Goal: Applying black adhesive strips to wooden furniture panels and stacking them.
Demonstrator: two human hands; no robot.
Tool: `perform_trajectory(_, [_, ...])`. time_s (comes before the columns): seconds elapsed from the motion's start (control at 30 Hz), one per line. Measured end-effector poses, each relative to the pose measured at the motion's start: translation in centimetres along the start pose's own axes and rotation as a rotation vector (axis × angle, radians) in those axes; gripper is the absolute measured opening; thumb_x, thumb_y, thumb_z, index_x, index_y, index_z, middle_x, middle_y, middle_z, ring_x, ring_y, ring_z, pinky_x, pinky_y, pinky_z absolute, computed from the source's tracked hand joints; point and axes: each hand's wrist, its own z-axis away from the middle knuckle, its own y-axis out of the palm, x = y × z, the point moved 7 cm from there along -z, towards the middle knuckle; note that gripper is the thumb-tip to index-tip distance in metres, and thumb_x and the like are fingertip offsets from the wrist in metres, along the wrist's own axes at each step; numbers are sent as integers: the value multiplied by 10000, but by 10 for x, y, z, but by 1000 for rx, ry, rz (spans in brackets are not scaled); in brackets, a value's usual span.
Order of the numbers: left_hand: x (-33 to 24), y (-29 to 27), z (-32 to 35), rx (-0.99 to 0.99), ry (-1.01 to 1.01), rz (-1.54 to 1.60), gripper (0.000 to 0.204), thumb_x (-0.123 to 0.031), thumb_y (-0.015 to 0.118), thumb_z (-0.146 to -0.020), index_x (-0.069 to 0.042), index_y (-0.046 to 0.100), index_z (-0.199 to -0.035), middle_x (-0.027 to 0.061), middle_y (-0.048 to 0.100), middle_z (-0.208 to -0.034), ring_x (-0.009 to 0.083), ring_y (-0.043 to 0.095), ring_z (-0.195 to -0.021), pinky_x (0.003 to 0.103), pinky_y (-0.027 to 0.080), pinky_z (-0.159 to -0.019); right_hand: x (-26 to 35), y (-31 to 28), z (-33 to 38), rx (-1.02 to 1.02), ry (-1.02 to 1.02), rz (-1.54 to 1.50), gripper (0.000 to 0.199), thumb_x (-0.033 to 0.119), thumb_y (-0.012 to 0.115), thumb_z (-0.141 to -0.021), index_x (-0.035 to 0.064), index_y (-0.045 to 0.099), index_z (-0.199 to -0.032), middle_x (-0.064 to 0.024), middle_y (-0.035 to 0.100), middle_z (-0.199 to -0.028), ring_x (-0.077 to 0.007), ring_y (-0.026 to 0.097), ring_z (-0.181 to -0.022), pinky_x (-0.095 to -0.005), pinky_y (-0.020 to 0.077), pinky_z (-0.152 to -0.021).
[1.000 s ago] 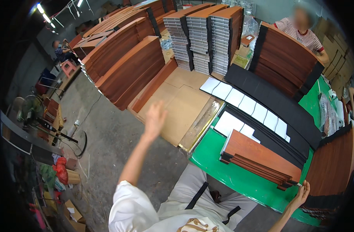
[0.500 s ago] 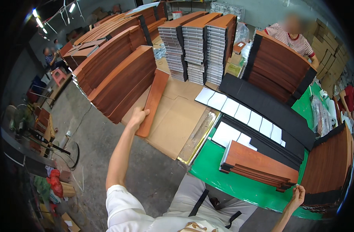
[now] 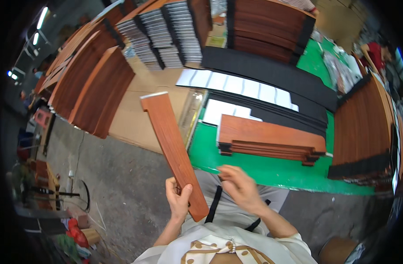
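Observation:
A long, narrow wood-grain board point(image 3: 171, 143), reddish brown with a pale end edge, slants across the middle in front of me. My left hand point(image 3: 178, 201) grips it close to its lower end, thumb on the face. My right hand point(image 3: 242, 188) hovers to the right of the board, apart from it, fingers curled together and a little blurred; what they pinch, if anything, cannot be made out. Just beyond that hand, a short stack of similar notched boards point(image 3: 274, 133) lies on the green tabletop point(image 3: 265, 169).
Behind that stack are black sheets point(image 3: 272, 72) and a row of white pieces point(image 3: 236, 87). Flattened cardboard point(image 3: 135, 119) covers the left work surface. Tall stacks of brown boards point(image 3: 98, 94) stand left, with others at the back and right point(image 3: 362, 127). Another person's striped sleeve point(image 3: 300, 4) shows behind.
My left hand has lifted the board off the cardboard and brought it toward my body. My right hand has moved left from the stack's right corner. The view has shifted too.

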Motion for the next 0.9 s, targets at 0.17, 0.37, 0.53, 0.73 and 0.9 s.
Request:
perform_trajectory(0.17, [-5, 71, 40, 65, 589, -336, 369, -53, 686, -766, -1, 458, -1052, 145, 569, -969, 256, 541, -865, 355, 441, -746, 7, 17, 16, -23, -127, 92, 595, 192, 633, -848, -36, 369, -1330, -229, 406, -1277, -353, 469, -1156, -395, 404, -970])
perform_trajectory(0.37, [-37, 138, 69, 476, 827, -426, 294, -63, 745, -651, -39, 591, -900, 124, 579, -916, 313, 551, -830, 375, 436, -737, -6, -65, 47, -276, 99, 162, 411, 175, 687, -801, -19, 534, -1129, -160, 626, -883, -261, 624, -794, -342, 490, -715])
perform_trajectory(0.53, [-33, 80, 35, 26, 821, -526, 680, -147, 780, -680, 8, 436, -1246, 137, 571, -1086, 308, 557, -987, 431, 428, -858, 7, -137, 76, -126, -107, 705, 319, 50, 709, -707, 18, 602, -1006, -118, 637, -845, -293, 621, -795, -365, 491, -707])
perform_trajectory(0.73, [-23, 119, -15, 357, 514, -382, 585, -13, 761, -676, 14, 509, -1203, 135, 628, -998, 278, 594, -936, 370, 471, -820, -26, -160, 73, -82, -137, 940, 260, 76, 724, -672, 55, 619, -909, -70, 639, -819, -250, 606, -761, -367, 469, -683])
perform_trajectory(0.9, [-16, 138, -28, 403, 673, -478, 346, 28, 756, -631, 1, 653, -960, 129, 660, -928, 280, 609, -876, 347, 494, -755, -52, -171, 69, -93, -83, 904, 256, 103, 725, -684, 56, 621, -913, -69, 637, -811, -248, 607, -771, -364, 459, -683])
